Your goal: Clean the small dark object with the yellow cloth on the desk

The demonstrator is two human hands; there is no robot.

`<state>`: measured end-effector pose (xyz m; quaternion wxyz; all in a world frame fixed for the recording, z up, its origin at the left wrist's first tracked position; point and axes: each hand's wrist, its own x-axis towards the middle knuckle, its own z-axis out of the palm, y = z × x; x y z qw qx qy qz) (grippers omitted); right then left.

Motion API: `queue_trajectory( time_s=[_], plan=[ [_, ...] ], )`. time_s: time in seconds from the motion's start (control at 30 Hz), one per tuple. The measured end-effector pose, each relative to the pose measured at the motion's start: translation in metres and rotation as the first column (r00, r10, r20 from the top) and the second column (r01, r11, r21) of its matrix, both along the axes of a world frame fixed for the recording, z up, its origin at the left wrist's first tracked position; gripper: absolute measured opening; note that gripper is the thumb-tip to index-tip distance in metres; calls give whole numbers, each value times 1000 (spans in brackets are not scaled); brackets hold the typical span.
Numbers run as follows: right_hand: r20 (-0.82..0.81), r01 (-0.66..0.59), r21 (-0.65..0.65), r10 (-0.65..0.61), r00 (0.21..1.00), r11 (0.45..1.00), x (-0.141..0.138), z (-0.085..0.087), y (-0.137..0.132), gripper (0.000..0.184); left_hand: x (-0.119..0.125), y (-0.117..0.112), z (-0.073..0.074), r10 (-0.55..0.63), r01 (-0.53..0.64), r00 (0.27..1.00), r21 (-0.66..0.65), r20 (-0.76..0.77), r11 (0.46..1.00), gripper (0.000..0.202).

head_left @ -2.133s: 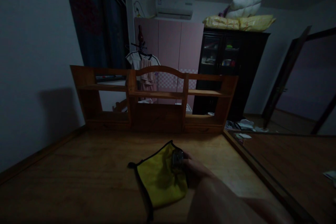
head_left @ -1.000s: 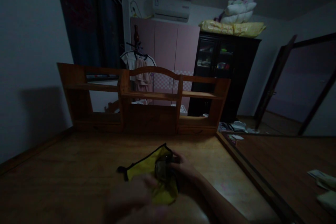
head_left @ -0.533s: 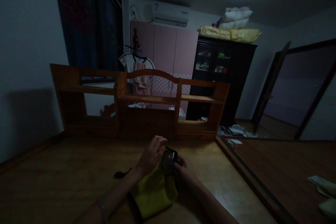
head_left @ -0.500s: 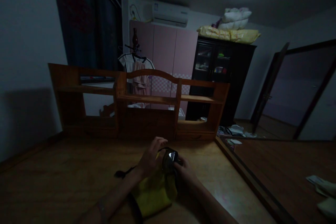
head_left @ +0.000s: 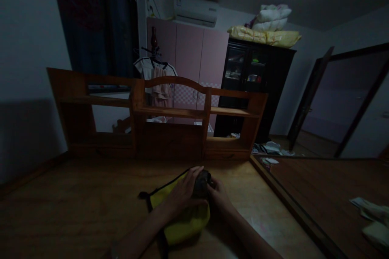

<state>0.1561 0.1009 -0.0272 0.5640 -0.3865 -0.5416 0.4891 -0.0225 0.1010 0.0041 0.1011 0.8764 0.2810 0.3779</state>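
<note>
Between my two hands is a small black rounded object; the dim light hides its exact kind. My left hand wraps over its left side, with the fingers laid along the top. My right hand grips its right side with bent fingers. Beneath them a yellow cloth pouch with black edging lies on the wooden board, partly covered by my left hand and forearm. A black cord with a dark end piece sticks out at the pouch's upper left.
The light wooden board spreads around my hands. A wooden shelf unit stands at its far edge. Along the right runs a raised wooden rim, with cloth lying on the brown surface beyond. Wardrobes stand behind.
My left hand has come down from its raised position onto the black object. The object has turned, so its shiny face no longer shows. The pouch's upper edge is more spread out.
</note>
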Motion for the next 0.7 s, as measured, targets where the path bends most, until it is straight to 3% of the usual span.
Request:
queue_trajectory(
  time_s=[0.3, 0.57, 0.7],
  plan=[
    [250, 58, 130, -89, 964, 990, 5, 13, -11, 30, 1, 3, -3, -26, 25, 999, 53, 27, 998, 91],
    [154, 9, 103, -25, 988, 995, 0, 8, -7, 29, -4, 2, 1, 20, -20, 1000, 86, 1, 996, 88],
    [103, 50, 62, -56, 993, 997, 0, 0, -4, 32, -6, 1, 3, 23, -23, 1000, 108, 0, 994, 86]
  ],
)
